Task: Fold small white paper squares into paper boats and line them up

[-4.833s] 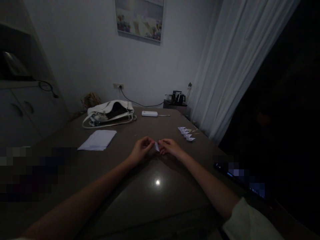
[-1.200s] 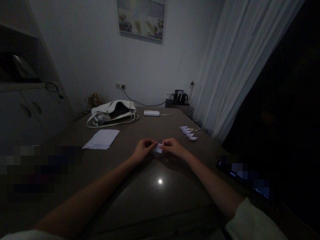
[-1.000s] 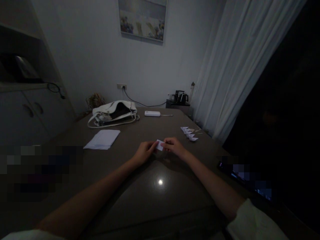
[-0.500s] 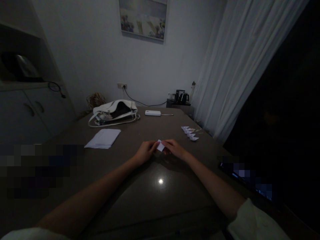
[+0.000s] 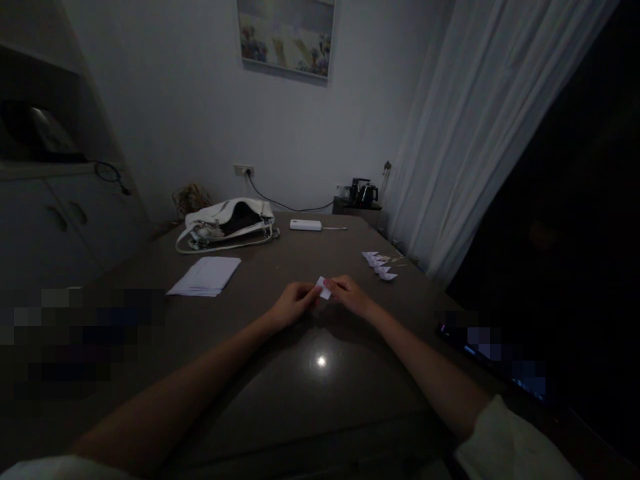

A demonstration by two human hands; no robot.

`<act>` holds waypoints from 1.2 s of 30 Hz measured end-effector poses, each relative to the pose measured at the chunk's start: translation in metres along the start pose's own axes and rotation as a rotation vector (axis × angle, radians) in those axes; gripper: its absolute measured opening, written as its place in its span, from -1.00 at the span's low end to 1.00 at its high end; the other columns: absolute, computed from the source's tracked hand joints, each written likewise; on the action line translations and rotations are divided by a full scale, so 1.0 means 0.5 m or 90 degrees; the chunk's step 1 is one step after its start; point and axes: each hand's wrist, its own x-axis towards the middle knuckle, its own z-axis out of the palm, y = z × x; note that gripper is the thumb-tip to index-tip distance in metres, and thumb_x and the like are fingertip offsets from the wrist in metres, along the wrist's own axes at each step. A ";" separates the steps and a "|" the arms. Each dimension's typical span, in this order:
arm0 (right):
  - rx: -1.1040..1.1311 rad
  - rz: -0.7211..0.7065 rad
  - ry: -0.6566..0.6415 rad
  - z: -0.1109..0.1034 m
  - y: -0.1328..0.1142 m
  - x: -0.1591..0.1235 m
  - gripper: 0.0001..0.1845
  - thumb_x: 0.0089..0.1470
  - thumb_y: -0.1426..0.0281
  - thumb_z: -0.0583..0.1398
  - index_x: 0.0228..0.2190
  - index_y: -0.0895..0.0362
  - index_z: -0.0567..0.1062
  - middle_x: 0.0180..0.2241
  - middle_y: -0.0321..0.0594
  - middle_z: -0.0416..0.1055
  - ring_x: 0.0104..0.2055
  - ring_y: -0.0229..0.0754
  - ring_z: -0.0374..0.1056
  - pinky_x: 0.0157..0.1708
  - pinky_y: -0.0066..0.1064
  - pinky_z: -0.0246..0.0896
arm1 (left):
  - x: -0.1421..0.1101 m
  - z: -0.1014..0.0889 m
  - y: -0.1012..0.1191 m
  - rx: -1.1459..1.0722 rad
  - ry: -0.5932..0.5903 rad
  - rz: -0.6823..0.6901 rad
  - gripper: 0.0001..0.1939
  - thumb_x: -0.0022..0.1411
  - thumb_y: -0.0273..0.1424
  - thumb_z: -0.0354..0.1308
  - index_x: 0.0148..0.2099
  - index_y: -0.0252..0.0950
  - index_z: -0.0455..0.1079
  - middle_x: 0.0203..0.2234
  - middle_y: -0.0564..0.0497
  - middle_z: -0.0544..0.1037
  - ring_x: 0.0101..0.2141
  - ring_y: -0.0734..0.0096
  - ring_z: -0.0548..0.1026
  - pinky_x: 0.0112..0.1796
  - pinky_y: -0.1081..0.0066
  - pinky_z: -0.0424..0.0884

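Head view: small white paper (image 5: 324, 288) held low over the table (image 5: 273, 397), contact with it not clear. Pinched by the fingers of both left hand (image 5: 294, 302) and right hand (image 5: 349, 295). Should be light, thin, easily creased; best gripped lightly at opposite edges. White bag (image 5: 213, 215) seen gaping on the table behind; dark inside, contents can't be made out.
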 end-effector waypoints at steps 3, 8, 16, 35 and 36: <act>-0.003 0.001 -0.007 0.002 -0.001 0.000 -0.45 -0.03 -0.04 0.01 -0.68 0.18 0.25 -0.70 -0.39 0.04 -0.64 -0.40 -0.06 -0.65 -0.52 -0.17 | 0.000 0.000 -0.002 -0.011 0.005 0.006 -0.51 0.16 -0.05 -0.09 -0.54 -0.37 0.25 -0.70 0.11 0.25 -0.64 0.57 0.18 -0.62 0.55 0.08; 0.016 0.000 0.004 0.000 -0.004 0.000 -0.46 -0.03 -0.04 0.01 -0.68 0.18 0.27 -0.73 -0.41 0.00 -0.67 -0.40 -0.10 -0.67 -0.51 -0.21 | 0.002 0.000 -0.010 -0.056 -0.015 0.000 -0.54 0.15 -0.07 -0.06 -0.52 -0.38 0.28 -0.68 0.11 0.28 -0.64 0.58 0.21 -0.59 0.56 0.10; 0.007 0.008 0.009 0.000 -0.001 0.000 -0.45 -0.03 -0.05 0.01 -0.68 0.18 0.26 -0.74 -0.41 0.00 -0.68 -0.41 -0.10 -0.67 -0.51 -0.22 | 0.004 0.002 -0.014 -0.095 -0.038 -0.009 -0.61 0.12 -0.14 0.03 -0.47 -0.41 0.34 -0.67 0.08 0.34 -0.64 0.58 0.25 -0.57 0.55 0.13; -0.022 -0.023 -0.029 0.008 -0.013 -0.006 -0.42 0.04 -0.02 -0.03 -0.67 0.20 0.29 -0.76 -0.40 0.10 -0.70 -0.41 0.00 -0.66 -0.54 -0.11 | 0.003 0.002 -0.025 -0.137 -0.069 -0.028 -0.73 0.07 -0.28 0.08 -0.44 -0.44 0.38 -0.66 0.06 0.41 -0.63 0.57 0.31 -0.55 0.57 0.19; -0.021 -0.023 -0.027 0.008 -0.013 -0.006 -0.42 0.04 -0.02 -0.04 -0.66 0.21 0.30 -0.76 -0.39 0.11 -0.71 -0.41 0.00 -0.66 -0.53 -0.12 | 0.003 0.002 -0.025 -0.142 -0.071 -0.032 -0.72 0.08 -0.27 0.08 -0.44 -0.44 0.39 -0.65 0.06 0.41 -0.62 0.57 0.32 -0.54 0.57 0.19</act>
